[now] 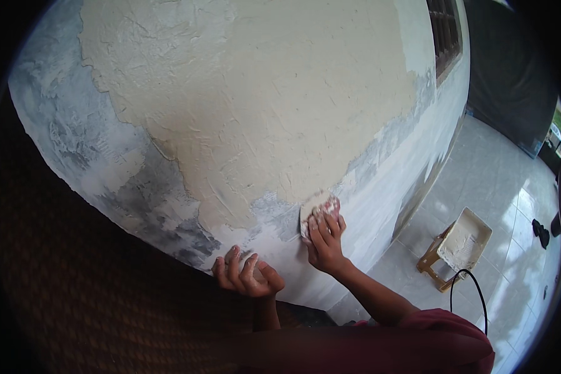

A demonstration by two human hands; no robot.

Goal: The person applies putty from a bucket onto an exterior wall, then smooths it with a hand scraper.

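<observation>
Putty spreader [305,220], off-white and smeared, rests against the wall [293,268] in the right hand, just below the ragged lower edge of the cream putty coat [280,112]. From the left, a brown woven surface [75,249] hides the wall's lower left corner. Right of it, the left hand [249,283] has its spattered fingers curled around a pale thing [242,262], mostly hidden, whose kind I cannot tell. Next, the right hand [324,243] grips the spreader, fingers close together across its face; the blade shows past them to the left and above, with a reddish patch at its upper right. Beyond the wall's foot, on the grey tiled floor [464,168], a wooden stool [429,257] bears a putty-smeared tray [480,225], a black cable [478,288] arching by its lower edge
</observation>
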